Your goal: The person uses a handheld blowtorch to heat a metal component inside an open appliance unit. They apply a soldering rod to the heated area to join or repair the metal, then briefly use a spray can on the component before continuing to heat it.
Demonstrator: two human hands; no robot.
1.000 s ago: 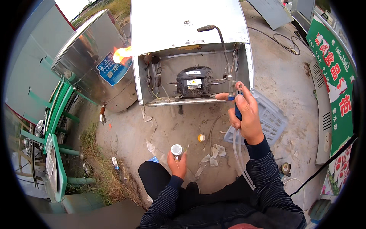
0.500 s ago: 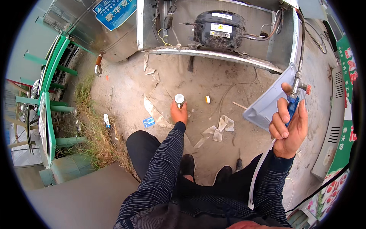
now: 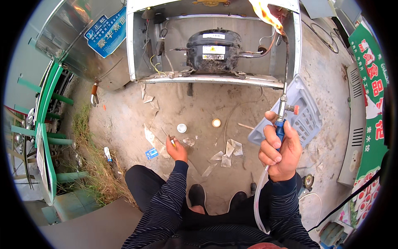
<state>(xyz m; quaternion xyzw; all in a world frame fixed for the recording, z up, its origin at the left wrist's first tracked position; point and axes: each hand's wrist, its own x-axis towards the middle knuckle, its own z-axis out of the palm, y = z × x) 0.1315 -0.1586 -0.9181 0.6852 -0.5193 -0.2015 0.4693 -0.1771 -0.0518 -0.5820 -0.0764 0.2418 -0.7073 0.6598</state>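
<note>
Unlike the frame just before, flame point(image 3: 269, 17) shows at the tip of the torch point(image 3: 282, 104), and the white tub point(image 3: 181, 128) stands on the ground point(image 3: 199, 103), apart from the left grip point(image 3: 178, 152), which pinches a slender item point(image 3: 173, 144). The right grip point(image 3: 282, 155) wraps around the torch's blue handle point(image 3: 280, 130); its metal pipe point(image 3: 287, 62) extends beyond the fingers point(image 3: 271, 137).

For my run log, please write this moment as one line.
right hand: holds torch by blue handle | left hand: holds slim item, kind unclear | flame: at torch tip | compressor: inside open cabinet
</note>
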